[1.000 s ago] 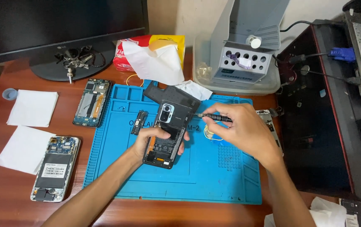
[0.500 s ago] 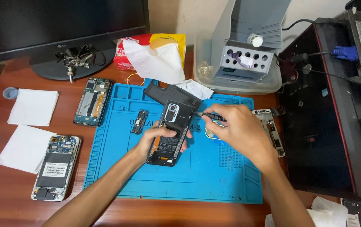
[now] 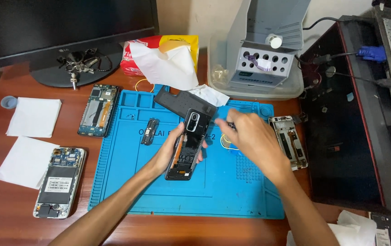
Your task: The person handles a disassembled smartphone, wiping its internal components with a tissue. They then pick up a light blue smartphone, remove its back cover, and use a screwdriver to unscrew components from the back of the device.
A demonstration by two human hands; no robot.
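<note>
An opened phone (image 3: 187, 145) is being held in the left hand (image 3: 170, 150), fingers wrapped around its edges, tilted up off a blue mat (image 3: 159, 182). Its back is off, so that the battery and camera block are being shown to the viewer. The right hand (image 3: 250, 139) is being held just beside the phone's upper end, fingers pinched narrow around a small dark tool (image 3: 225, 124); what kind of tool cannot be told. A dark back cover (image 3: 177, 101) is lying just behind the phone on the mat, partly over a white tissue (image 3: 213, 94). A small black part (image 3: 150, 131) is lying on the mat to the left of the phone, and a loop of yellow wire (image 3: 226, 142) is showing under the right hand.

The mat is being carried by a reddish wooden tabletop (image 3: 13, 214). To the right of the mat, a stripped white phone frame (image 3: 289, 141) is lying near a black case (image 3: 345, 136). To the left, two more opened phones are lying: one (image 3: 98, 110) by the mat's upper corner, one (image 3: 60, 181) nearer the front edge. Two white papers (image 3: 34, 117) (image 3: 25, 160) are lying further left. Behind, a tissue pack (image 3: 163, 59), a monitor stand with keys (image 3: 79, 61) and a grey machine in a clear tray (image 3: 264, 54) are standing.
</note>
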